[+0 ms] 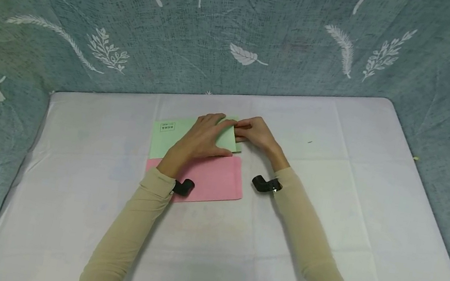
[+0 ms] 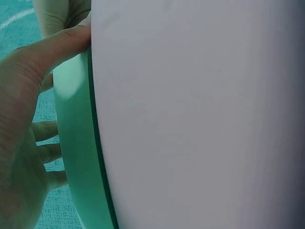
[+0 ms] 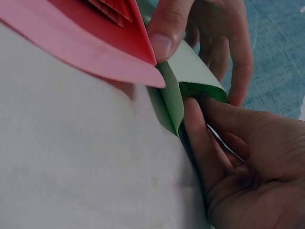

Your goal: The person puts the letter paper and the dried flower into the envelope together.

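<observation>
A pale green envelope (image 1: 161, 142) with a small printed box lies on the table above a pink envelope (image 1: 214, 180). My left hand (image 1: 200, 140) spans the green envelope, thumb on its near edge and fingers on the far one, squeezing it into a bow. In the right wrist view its open mouth (image 3: 204, 89) bulges beside the left thumb. At this mouth is my right hand (image 1: 256, 131), its thumb and index fingertips inside; I cannot tell whether they pinch anything. The pink envelope gapes in the right wrist view, with red folded-looking layers (image 3: 112, 10) inside.
A white cloth (image 1: 302, 241) with fold creases covers the table. Green leaf-patterned fabric (image 1: 269, 29) hangs behind and at both sides. Black wrist cameras (image 1: 265, 185) jut inward from both sleeves. A tiny dark speck (image 1: 309, 141) lies right of the hands.
</observation>
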`<move>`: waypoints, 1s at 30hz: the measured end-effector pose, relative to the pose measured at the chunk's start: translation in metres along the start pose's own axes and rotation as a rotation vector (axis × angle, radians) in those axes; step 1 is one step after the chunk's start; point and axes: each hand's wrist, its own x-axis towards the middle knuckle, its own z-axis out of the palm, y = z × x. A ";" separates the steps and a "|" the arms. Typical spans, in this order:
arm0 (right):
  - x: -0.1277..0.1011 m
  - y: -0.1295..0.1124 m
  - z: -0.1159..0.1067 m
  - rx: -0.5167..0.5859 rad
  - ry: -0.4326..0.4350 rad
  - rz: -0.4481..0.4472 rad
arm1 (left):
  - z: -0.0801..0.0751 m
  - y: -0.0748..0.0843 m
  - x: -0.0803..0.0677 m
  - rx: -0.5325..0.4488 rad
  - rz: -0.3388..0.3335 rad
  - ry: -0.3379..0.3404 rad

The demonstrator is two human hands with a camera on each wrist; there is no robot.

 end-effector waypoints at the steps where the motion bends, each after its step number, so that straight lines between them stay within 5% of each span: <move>1: 0.001 0.000 0.001 -0.008 0.002 -0.003 | 0.000 0.000 0.000 -0.001 0.002 0.000; 14: -0.005 -0.004 0.001 -0.038 -0.026 0.051 | 0.001 -0.001 0.002 -0.033 0.016 0.008; 22: -0.015 -0.001 -0.011 0.146 -0.076 0.078 | 0.000 -0.002 0.002 -0.024 -0.025 -0.094; 30: -0.032 0.008 -0.026 0.112 -0.037 0.057 | 0.003 -0.003 0.001 -0.038 -0.087 -0.165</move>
